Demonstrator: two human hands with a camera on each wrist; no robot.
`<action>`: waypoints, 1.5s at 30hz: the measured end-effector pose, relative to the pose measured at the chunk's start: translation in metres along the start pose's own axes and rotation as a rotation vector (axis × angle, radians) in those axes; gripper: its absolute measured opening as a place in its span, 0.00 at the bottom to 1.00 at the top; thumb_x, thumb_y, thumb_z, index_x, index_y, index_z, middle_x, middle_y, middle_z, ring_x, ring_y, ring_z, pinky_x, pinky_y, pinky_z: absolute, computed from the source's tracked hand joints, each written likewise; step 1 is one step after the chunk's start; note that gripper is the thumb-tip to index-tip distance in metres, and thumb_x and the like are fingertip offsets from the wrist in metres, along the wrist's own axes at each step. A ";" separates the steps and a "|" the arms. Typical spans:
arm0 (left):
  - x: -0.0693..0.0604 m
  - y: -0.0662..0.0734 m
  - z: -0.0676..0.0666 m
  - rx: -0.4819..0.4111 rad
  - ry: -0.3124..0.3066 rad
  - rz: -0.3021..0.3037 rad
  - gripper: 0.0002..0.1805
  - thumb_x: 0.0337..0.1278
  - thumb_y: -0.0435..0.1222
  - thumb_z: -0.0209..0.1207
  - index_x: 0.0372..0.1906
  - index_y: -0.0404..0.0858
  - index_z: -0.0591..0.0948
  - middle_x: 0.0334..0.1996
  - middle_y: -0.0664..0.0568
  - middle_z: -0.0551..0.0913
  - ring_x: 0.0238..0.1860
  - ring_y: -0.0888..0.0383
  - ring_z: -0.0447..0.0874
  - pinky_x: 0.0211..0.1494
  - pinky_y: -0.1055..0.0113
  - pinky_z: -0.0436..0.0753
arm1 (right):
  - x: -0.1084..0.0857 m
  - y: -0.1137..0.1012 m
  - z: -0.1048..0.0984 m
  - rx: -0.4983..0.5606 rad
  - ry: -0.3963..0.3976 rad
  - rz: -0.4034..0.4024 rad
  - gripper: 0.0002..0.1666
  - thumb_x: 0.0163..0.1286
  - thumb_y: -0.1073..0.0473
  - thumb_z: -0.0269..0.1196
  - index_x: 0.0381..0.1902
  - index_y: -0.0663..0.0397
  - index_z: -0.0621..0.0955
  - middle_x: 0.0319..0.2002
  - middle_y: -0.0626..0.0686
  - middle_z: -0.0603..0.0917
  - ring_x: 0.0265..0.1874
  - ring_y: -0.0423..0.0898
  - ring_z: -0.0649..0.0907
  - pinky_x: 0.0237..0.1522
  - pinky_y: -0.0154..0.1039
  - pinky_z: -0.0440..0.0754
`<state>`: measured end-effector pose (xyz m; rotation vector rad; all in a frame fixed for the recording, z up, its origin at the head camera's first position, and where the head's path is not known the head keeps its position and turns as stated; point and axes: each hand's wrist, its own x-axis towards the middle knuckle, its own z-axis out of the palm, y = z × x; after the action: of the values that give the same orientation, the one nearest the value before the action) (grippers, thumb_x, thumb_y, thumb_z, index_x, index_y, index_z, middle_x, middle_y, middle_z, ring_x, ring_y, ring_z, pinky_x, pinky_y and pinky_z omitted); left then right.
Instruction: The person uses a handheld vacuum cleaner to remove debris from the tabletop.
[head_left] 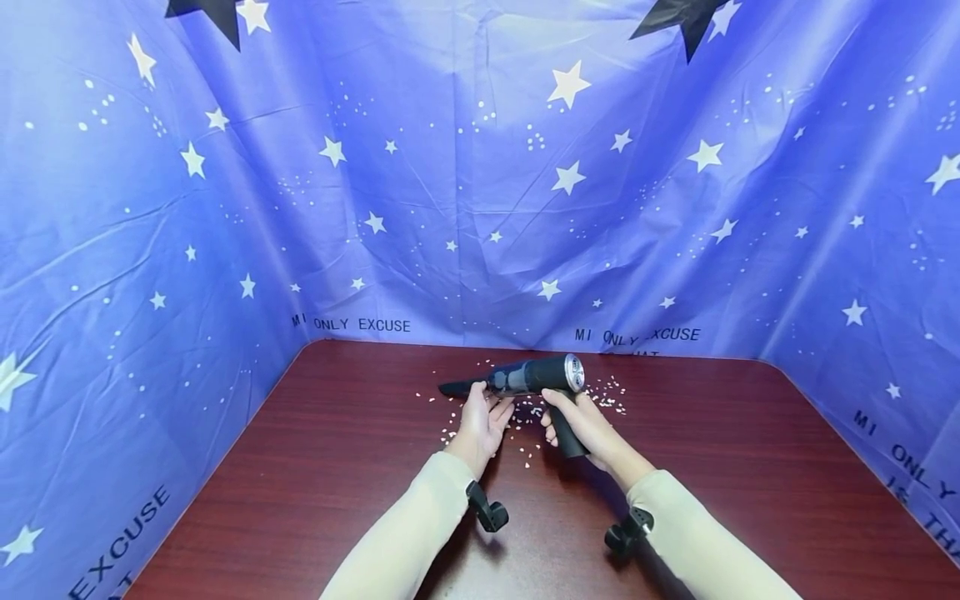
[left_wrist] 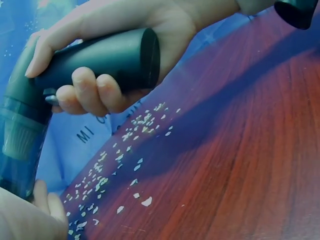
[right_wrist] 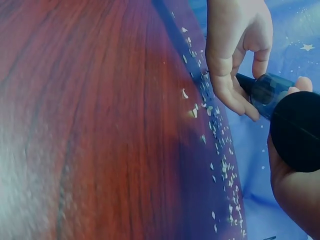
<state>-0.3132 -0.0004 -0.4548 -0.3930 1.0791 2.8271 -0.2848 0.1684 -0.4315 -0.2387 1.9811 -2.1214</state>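
Observation:
A black handheld vacuum cleaner (head_left: pixel 551 374) with a clear dust cup (right_wrist: pixel 272 92) is held above the table, its dark nozzle (head_left: pixel 456 389) pointing left. My right hand (head_left: pixel 588 421) grips its handle (left_wrist: pixel 107 57), fingers curled round it. The left hand (head_left: pixel 483 425) is by the front end, thumb up at the joint of nozzle and cup. Its fingers (right_wrist: pixel 235 100) stretch out under the cup, fairly straight; whether they bear weight is unclear. White paper-like scraps (head_left: pixel 528 412) lie scattered on the table beneath and around the vacuum cleaner.
The dark red wooden table (head_left: pixel 337 467) is walled at the back and both sides by a blue star-printed cloth (head_left: pixel 465 208). Black wrist cameras (head_left: pixel 489 510) are strapped over both sleeves. More scraps (head_left: pixel 611 396) lie toward the back right.

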 end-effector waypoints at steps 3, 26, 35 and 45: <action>-0.004 0.000 -0.001 0.004 0.028 0.020 0.18 0.73 0.40 0.39 0.53 0.30 0.67 0.61 0.33 0.70 0.68 0.39 0.68 0.73 0.53 0.64 | 0.001 0.001 0.001 -0.004 -0.013 0.015 0.27 0.77 0.48 0.56 0.58 0.66 0.66 0.25 0.55 0.79 0.18 0.42 0.79 0.23 0.35 0.81; 0.008 0.011 0.005 -0.079 0.126 0.127 0.15 0.76 0.41 0.41 0.43 0.34 0.74 0.36 0.48 0.77 0.48 0.51 0.76 0.69 0.53 0.69 | 0.010 0.007 0.027 0.007 -0.003 -0.010 0.22 0.76 0.56 0.53 0.59 0.66 0.63 0.29 0.57 0.79 0.22 0.43 0.81 0.30 0.40 0.84; 0.018 0.013 0.010 -0.069 0.112 0.130 0.16 0.78 0.39 0.38 0.49 0.31 0.72 0.41 0.43 0.77 0.55 0.47 0.75 0.70 0.54 0.69 | 0.018 0.008 0.031 0.043 -0.013 -0.017 0.24 0.76 0.59 0.52 0.63 0.63 0.59 0.33 0.59 0.79 0.26 0.45 0.82 0.37 0.44 0.85; 0.019 0.000 0.022 -0.092 -0.007 0.100 0.20 0.70 0.36 0.42 0.57 0.26 0.68 0.59 0.34 0.72 0.68 0.43 0.67 0.73 0.58 0.64 | 0.014 0.006 0.011 0.012 0.023 -0.072 0.18 0.79 0.60 0.50 0.58 0.66 0.62 0.31 0.55 0.79 0.25 0.43 0.81 0.33 0.40 0.85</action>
<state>-0.3365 0.0139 -0.4441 -0.3461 0.9964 2.9719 -0.2948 0.1535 -0.4372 -0.2892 2.0008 -2.1890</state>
